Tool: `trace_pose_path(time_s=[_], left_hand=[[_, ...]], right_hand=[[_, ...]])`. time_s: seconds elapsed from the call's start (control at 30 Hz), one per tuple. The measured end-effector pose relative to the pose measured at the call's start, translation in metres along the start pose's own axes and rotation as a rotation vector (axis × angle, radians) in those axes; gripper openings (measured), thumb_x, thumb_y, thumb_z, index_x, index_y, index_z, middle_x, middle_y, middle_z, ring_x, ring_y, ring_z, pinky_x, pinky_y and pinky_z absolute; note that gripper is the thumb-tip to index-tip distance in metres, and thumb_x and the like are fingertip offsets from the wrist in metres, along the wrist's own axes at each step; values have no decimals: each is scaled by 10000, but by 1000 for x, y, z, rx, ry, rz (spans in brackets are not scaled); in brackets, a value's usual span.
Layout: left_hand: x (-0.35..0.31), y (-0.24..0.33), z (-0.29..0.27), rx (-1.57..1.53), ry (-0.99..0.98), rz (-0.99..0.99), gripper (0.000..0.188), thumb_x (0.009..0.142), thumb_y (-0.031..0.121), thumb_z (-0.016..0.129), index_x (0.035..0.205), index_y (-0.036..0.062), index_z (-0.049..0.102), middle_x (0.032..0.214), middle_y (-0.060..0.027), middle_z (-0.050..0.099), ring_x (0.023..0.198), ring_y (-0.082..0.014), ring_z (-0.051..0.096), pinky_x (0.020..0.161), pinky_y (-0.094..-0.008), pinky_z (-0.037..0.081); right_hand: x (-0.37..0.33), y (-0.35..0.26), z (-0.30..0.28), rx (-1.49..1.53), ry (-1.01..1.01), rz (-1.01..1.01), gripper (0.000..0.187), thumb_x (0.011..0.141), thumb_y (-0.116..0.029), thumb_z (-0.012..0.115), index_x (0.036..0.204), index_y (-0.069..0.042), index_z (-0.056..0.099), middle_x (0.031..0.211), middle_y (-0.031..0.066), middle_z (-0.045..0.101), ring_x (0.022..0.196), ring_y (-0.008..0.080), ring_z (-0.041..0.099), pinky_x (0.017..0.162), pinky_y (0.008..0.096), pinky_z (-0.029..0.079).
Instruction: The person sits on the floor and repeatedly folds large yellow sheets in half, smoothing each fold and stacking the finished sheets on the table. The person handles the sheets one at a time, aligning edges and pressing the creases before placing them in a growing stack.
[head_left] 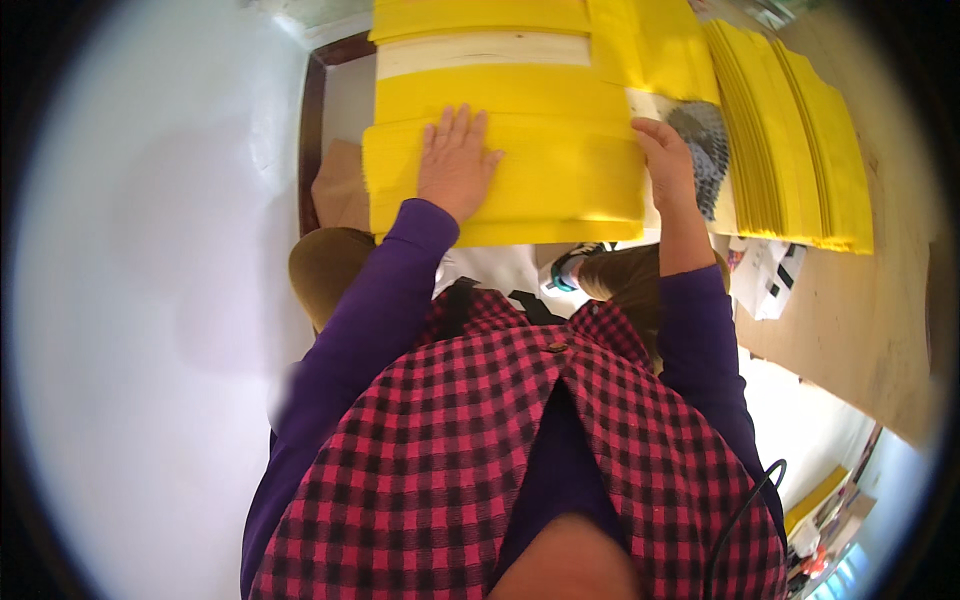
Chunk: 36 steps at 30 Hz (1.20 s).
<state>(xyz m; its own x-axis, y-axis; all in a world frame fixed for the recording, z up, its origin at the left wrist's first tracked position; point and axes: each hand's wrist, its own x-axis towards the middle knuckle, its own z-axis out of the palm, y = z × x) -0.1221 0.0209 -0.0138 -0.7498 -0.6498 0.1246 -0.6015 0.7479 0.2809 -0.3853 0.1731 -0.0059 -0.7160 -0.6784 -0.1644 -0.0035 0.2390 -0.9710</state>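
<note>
A broad layered stack of yellow sheets [560,170], paper or envelopes, lies on the table in front of me. My left hand [455,165] rests flat on its near part, fingers spread and pointing away from me. At the stack's right edge is my right hand [668,165], its fingers curled in and thumb close to them. Whether a sheet edge is between those fingertips is hidden. Just right of that hand lies a dark grey, rough-textured oval thing [705,150] whose kind I cannot make out.
More yellow sheets [790,140] stand fanned in rows on the pale wooden table [850,310] to the right. Beyond the near stack are further yellow layers [480,15]. A brown piece of cardboard or paper [342,185] sits at the left, beside a white wall [150,250]. A white bag [770,280] is at right.
</note>
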Motion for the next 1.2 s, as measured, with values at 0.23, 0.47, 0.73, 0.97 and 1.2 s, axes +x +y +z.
trace_pose_path(time_s=[0.23,0.47,0.73,0.97,1.2], left_hand=[[1,-2,2,35,19,16,591,951,392,474,1441,80,359,1514,-159,305,1424,-323,219,1164,-458,137],[0,-2,3,58,33,26,576,963,395,458,1447,99,356,1515,-150,306,1422,-319,228,1162,-453,146],[2,-1,-1,62,45,27,573,964,397,453,1447,102,358,1511,-143,320,1419,-314,238,1160,-462,151],[3,-2,0,55,20,41,572,960,393,457,1439,92,368,1507,-152,322,1419,-318,234,1159,-473,144],[-2,-2,5,54,2,30,583,953,396,467,1440,90,367,1513,-156,308,1423,-316,224,1159,-477,147]], right_hand=[[-26,-20,5,333,36,130,340,974,-144,500,1266,26,539,1266,113,562,1155,193,532,990,307,407],[-40,-12,13,363,52,116,406,994,-191,493,1322,50,488,1310,139,541,1192,193,522,995,279,410],[-48,-29,14,434,44,117,425,990,-190,504,1326,68,473,1302,148,544,1198,210,518,1005,289,403],[-52,-36,9,299,28,192,429,966,-148,518,1326,80,469,1294,158,551,1187,213,523,1006,300,393],[-46,-4,6,82,109,104,430,952,-186,535,1323,29,500,1323,183,537,1227,239,505,1031,311,374]])
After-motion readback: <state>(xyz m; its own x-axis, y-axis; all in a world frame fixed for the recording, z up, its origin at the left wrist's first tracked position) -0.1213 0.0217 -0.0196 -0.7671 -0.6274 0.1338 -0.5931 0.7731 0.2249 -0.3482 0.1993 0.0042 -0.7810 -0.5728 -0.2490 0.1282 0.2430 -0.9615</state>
